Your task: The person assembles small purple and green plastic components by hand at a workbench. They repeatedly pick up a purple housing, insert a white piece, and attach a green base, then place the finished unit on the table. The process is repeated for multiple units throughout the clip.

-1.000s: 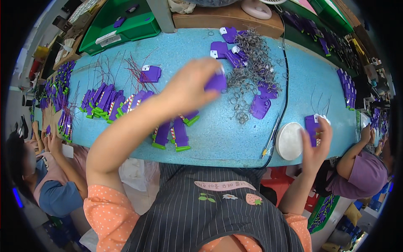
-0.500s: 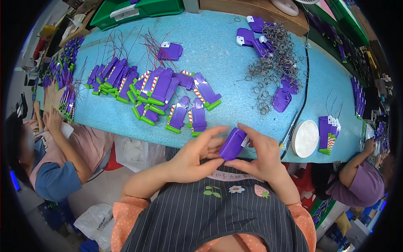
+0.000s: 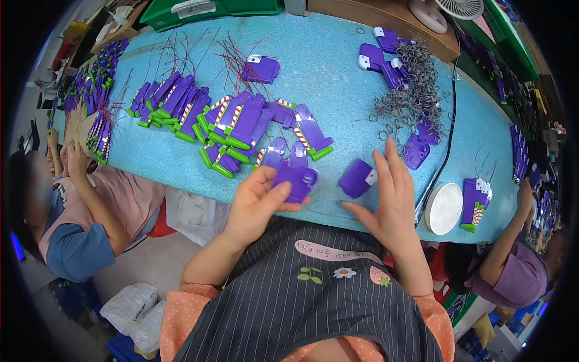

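Observation:
My left hand (image 3: 253, 202) pinches a purple plastic half-shell (image 3: 297, 180) between thumb and fingers above the table's near edge. Fingers apart, my right hand (image 3: 392, 202) holds nothing. Beside its thumb and fingers is a second purple shell (image 3: 356, 178) with a white corner, seemingly lying on the blue tabletop. Farther left is a pile of purple pieces (image 3: 244, 123) with green ends and red-striped edges, some trailing thin red wires. Another purple shell with a white corner (image 3: 261, 70) lies behind the pile.
A heap of small grey metal rings (image 3: 416, 78) spreads at the back right among purple shells. A white round dish (image 3: 444, 209) stands at the right edge, beside a black cable (image 3: 449, 130). Green bins (image 3: 235, 7) line the back. People sit at both sides.
The purple part held between both hands is now two separate shells. My left hand has drawn leftward with one; my right hand has opened, and the white-cornered one is out of it.

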A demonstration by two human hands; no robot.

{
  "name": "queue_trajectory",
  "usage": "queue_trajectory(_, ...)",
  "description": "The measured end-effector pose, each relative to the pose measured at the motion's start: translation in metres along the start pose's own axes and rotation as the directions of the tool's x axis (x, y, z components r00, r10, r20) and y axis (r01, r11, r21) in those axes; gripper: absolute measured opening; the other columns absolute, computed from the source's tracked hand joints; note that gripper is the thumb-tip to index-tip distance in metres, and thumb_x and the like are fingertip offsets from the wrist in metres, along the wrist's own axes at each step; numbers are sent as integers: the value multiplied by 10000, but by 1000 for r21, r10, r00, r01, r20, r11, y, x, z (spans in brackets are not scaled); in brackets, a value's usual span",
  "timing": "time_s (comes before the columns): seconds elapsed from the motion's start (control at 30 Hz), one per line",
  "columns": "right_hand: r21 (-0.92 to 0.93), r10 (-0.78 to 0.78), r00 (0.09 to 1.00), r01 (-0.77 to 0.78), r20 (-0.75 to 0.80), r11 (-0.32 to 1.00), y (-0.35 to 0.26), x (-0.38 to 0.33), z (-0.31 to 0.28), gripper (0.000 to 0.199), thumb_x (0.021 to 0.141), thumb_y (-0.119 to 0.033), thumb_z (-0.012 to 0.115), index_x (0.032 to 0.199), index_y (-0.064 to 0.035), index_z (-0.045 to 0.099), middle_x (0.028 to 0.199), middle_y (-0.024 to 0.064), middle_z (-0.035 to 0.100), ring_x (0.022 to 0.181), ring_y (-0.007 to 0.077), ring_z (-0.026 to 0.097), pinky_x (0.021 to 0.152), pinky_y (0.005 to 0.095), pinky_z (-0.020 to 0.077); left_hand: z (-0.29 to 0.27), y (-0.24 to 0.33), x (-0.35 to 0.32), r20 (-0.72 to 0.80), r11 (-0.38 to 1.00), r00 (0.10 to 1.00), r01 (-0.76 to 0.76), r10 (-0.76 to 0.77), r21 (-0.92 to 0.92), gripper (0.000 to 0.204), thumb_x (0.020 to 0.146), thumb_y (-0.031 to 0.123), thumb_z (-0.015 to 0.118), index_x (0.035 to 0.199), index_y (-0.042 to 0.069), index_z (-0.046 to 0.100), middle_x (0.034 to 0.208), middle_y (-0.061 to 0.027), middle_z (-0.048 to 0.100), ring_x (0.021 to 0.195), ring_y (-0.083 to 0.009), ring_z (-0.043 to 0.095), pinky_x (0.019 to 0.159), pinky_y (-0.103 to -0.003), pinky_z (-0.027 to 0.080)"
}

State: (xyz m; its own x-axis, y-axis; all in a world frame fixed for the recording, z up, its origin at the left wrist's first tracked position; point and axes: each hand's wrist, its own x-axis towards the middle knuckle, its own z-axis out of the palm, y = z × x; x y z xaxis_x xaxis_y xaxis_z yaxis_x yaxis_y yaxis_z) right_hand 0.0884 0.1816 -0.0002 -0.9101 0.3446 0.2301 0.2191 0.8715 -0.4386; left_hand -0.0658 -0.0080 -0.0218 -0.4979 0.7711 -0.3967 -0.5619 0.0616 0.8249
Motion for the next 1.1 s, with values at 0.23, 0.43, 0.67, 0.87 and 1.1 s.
queue_trajectory(0.23, 23, 21, 999, -22, 42, 1000, -27, 56, 43, 612, 677, -155, 735, 1203, 22, 478, 1110, 170, 540, 927, 307, 555, 757, 372, 475, 2, -6, -7, -50, 998, 998, 37, -34, 50, 384, 967, 207, 414, 1281, -4, 353, 1137, -219, 576, 953, -310, 639, 743, -332, 571)
queue_trajectory(0.43, 310, 64, 997, -74, 42, 948, -9, 31, 32, 350, 788, -140, 670, 1063, 33, 538, 910, 142, 625, 781, 238, 624, 683, 316, 507, 2, -3, -11, 10, 995, 996, 88, -88, 48, 371, 981, 233, 399, 1291, 31, 364, 1166, -181, 566, 956, -251, 629, 790, -331, 539)
queue_trajectory(0.67, 854, 12, 876, -467, 482, -232, -10, -21, 7, 261, 947, -169, 473, 1107, 37, 497, 1002, 139, 620, 884, 201, 628, 766, 308, 515, 52, 1, 19, 70, 946, 992, -79, 106, -315, 366, 991, 261, 369, 1272, 28, 390, 1164, -203, 562, 989, -269, 617, 839, -380, 521)
queue_trajectory(0.87, 874, 247, 875, -460, 417, 154, -5, -30, 3, 355, 956, -182, 460, 1222, 51, 491, 1155, 157, 579, 1023, 228, 591, 852, 327, 483, 45, 3, 14, 151, 992, 988, 36, -17, -123, 339, 974, 217, 433, 1247, 20, 397, 1087, -196, 602, 906, -273, 647, 795, -377, 541)
queue_trajectory(1.1, 949, 499, 837, -303, 223, 84, 1, 41, -2, 386, 938, -192, 497, 1210, 81, 511, 1173, 189, 580, 937, 222, 620, 732, 282, 493, 50, -13, -10, 254, 961, 956, 75, -145, 267, 265, 980, 227, 429, 1122, 8, 474, 977, -83, 603, 753, -122, 598, 683, -252, 490)
